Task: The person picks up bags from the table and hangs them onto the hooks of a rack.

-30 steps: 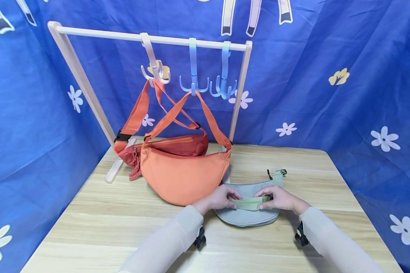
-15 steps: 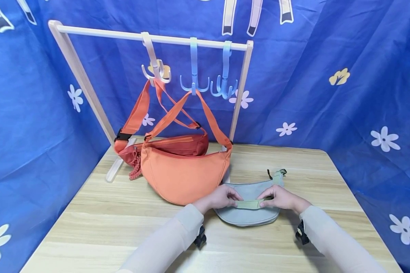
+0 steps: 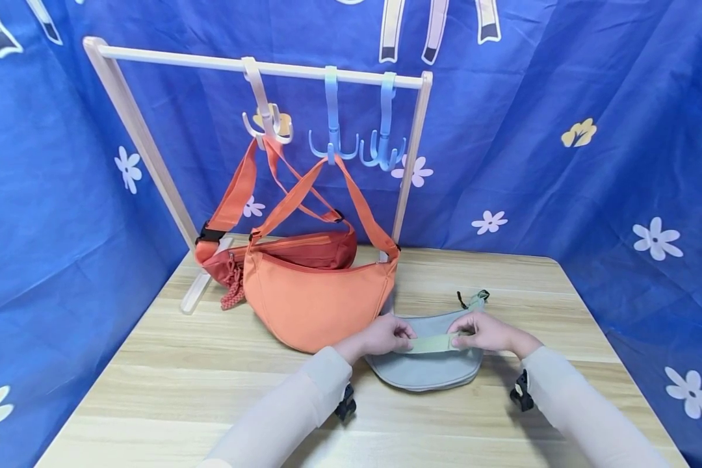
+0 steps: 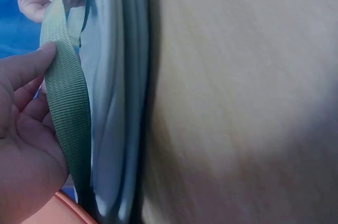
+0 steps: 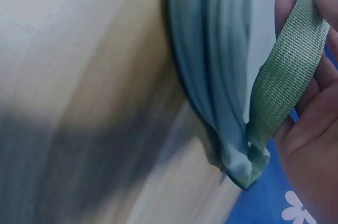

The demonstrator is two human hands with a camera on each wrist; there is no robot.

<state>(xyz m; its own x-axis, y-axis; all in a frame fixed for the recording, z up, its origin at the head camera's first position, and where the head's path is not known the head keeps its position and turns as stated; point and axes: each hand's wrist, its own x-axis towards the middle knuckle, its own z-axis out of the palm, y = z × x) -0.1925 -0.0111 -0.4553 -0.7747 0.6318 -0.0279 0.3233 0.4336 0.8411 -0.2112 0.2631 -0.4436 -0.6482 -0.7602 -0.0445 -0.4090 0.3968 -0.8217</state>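
A grey-blue crescent bag (image 3: pixel 427 374) lies on the table at the front right. Its pale green webbing strap (image 3: pixel 431 344) runs across the bag between both hands. My left hand (image 3: pixel 388 335) pinches the strap near the bag's left side, thumb on the webbing in the left wrist view. At the strap's other end, my right hand (image 3: pixel 484 333) pinches it too, thumb over the webbing in the right wrist view. The strap stands a little off the bag's face. A buckle end (image 3: pixel 481 296) pokes up behind the right hand.
A white rack (image 3: pixel 178 57) carries one white hook hanger (image 3: pixel 263 104) and two blue ones (image 3: pixel 332 110). From them hang a red bag (image 3: pixel 304 250) and an orange bag (image 3: pixel 318 302), which borders the left hand. Blue cloth (image 3: pixel 503 130) encloses the wooden table (image 3: pixel 210 390).
The strap, slack and doubled at first, is now a straighter single band, raised slightly. My right hand has shifted a little to the right and up; the left hand has barely moved.
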